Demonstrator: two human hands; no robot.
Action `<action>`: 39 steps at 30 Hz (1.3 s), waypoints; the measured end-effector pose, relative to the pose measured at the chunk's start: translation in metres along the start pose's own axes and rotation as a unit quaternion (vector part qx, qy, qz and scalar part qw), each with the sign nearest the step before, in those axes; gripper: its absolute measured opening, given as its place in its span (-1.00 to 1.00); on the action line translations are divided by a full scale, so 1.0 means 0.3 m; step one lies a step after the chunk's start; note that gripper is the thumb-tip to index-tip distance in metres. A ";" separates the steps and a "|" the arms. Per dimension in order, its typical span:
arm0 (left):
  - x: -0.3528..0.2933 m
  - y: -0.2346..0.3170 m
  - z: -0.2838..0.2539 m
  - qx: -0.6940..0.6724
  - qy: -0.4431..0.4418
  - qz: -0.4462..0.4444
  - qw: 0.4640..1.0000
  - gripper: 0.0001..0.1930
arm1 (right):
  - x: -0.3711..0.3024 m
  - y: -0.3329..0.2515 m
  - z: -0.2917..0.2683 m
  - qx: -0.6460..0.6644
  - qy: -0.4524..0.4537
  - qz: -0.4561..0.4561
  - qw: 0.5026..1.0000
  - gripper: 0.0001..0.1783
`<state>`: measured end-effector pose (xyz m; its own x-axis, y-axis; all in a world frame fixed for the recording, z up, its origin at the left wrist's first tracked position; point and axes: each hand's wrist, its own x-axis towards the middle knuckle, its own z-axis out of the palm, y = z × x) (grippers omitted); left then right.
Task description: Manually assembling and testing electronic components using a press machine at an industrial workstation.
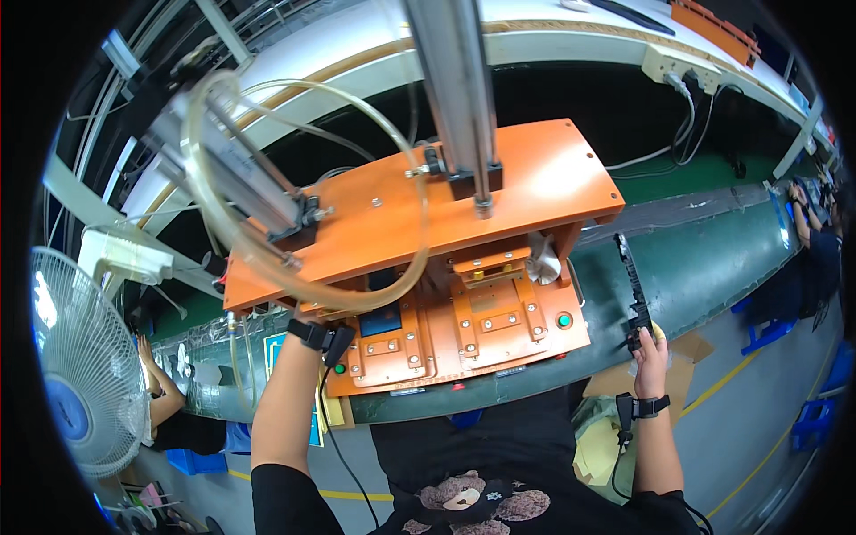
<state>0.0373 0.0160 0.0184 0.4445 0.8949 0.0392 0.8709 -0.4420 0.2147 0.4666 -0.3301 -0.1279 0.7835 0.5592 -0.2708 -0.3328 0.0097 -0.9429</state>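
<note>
An orange two-station press (499, 214) with upright metal cylinders stands in front of me on a green bench. My left hand (307, 316) reaches in under the left end of its top plate. That plate and a clear hose hide the fingers, so what they hold or touch cannot be seen. Near the hand, a dark blue flat piece (382, 319) lies at the left station. To the right of the press, my right hand (651, 353) is closed round the lower end of a long, thin black strip with a notched edge (632, 276). The strip points up and away over the bench.
Clear hose (192, 169) loops over the press's left half. A white fan (85, 366) stands at far left. Green buttons (563, 320) sit on the press base. Cardboard (695, 348) and an open bag (596, 446) are below the bench at right. Other people sit at both ends.
</note>
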 end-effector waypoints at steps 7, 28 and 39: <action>-0.007 -0.025 0.014 -0.052 0.021 0.020 0.998 -0.65 | 0.021 0.023 -0.039 0.047 -0.029 -0.016 0.998 -0.71; -0.051 -0.101 0.088 -0.139 0.043 0.132 0.981 -0.65 | -0.027 -0.002 -0.091 0.194 -0.162 0.023 0.967 -0.60; -0.534 0.112 -0.074 -0.283 0.065 0.235 0.928 -0.54 | -0.381 -0.068 0.172 0.248 -0.611 0.096 0.745 0.05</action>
<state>-0.0092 -0.1409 0.0411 0.6862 0.6277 0.3676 0.3219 -0.7152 0.6204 0.3566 -0.3515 -0.0676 -0.2665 0.9244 0.2728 -0.7679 -0.0325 -0.6398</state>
